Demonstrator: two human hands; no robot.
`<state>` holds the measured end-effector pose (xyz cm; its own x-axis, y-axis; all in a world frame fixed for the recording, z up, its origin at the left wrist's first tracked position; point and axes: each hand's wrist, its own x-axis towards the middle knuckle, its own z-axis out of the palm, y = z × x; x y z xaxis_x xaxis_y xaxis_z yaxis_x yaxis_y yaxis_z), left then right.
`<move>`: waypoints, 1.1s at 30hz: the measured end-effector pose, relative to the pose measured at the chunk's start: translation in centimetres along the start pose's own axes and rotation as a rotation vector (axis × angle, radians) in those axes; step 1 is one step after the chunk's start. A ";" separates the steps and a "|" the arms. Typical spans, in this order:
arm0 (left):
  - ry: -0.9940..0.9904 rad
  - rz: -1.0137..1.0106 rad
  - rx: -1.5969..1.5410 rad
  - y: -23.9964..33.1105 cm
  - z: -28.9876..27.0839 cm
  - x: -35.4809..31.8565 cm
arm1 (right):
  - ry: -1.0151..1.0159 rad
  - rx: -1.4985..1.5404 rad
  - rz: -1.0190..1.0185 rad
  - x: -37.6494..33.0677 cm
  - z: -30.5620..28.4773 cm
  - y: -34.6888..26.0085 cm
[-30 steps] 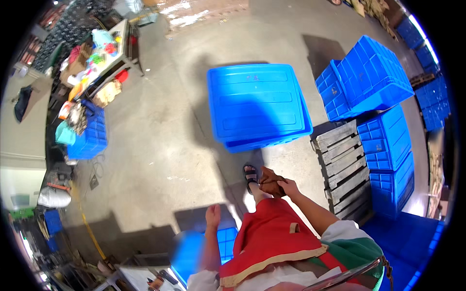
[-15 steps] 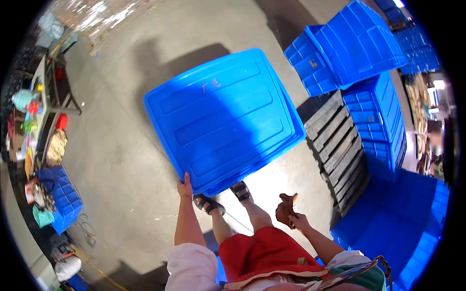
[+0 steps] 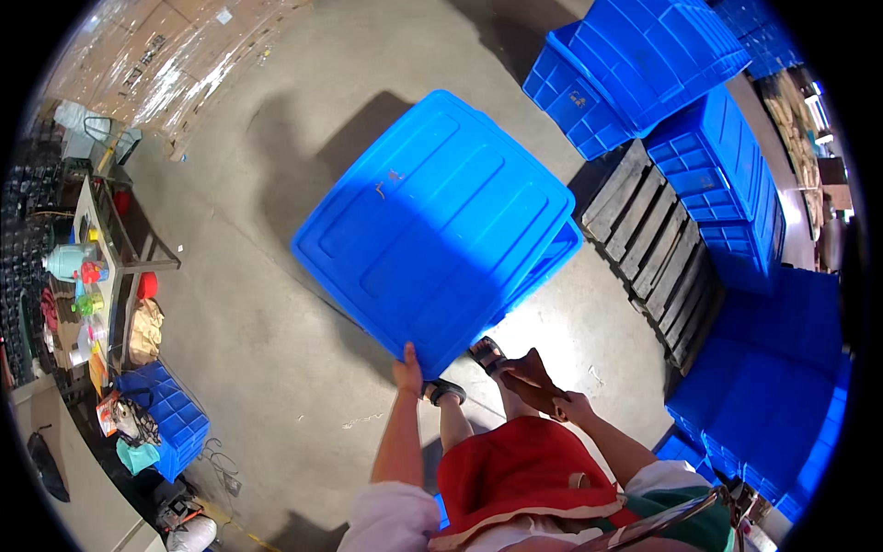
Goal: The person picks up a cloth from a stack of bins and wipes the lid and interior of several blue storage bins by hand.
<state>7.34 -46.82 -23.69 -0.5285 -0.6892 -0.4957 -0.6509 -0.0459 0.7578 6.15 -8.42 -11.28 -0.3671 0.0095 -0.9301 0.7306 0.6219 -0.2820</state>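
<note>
A large blue plastic lid [image 3: 432, 230] with raised ribs lies at a slant in front of me. Beneath it, another blue edge [image 3: 552, 262] sticks out on the right side; I cannot tell if this is a second lid or a bin. My left hand [image 3: 407, 370] grips the lid's near corner, one digit on top and the other fingers hidden under the rim. In my right hand [image 3: 572, 407] is a crumpled brown cloth [image 3: 531, 377], closed in the fingers and hanging clear of the lid, above my sandalled foot.
Blue bins [image 3: 658, 64] are stacked at the right beside a grey wooden pallet [image 3: 648, 244]. More blue bins [image 3: 763, 368] stand at the near right. A cluttered table [image 3: 110, 267] and a blue crate [image 3: 166, 414] line the left. Wrapped cartons [image 3: 175, 55] stand far left.
The top lid has turned clockwise, showing more of the blue edge beneath. My left hand went right with its corner. The cloth in my right hand swung up and left, nearer the lid.
</note>
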 end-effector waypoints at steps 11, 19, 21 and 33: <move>-0.196 -0.130 0.122 -7.9 1.3 0.7 | 0.436 0.017 -0.493 -3.7 0.7 -13.1; -0.295 -0.207 0.225 -3.6 2.0 0.5 | 0.444 0.228 -0.685 -2.0 5.3 -23.9; -0.408 -0.352 0.307 -4.9 0.0 1.3 | 0.533 -0.008 -0.729 -1.2 9.2 -27.1; -0.203 -0.230 0.426 -14.7 -41.7 6.2 | -0.065 -0.998 -0.441 1.2 25.7 -26.0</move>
<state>36.38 -80.58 -20.15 -0.4131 -0.5400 -0.7333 -0.9043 0.1479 0.4005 1.48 -44.67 -11.12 -0.4292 -0.3928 -0.8133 -0.2640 0.9157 -0.3030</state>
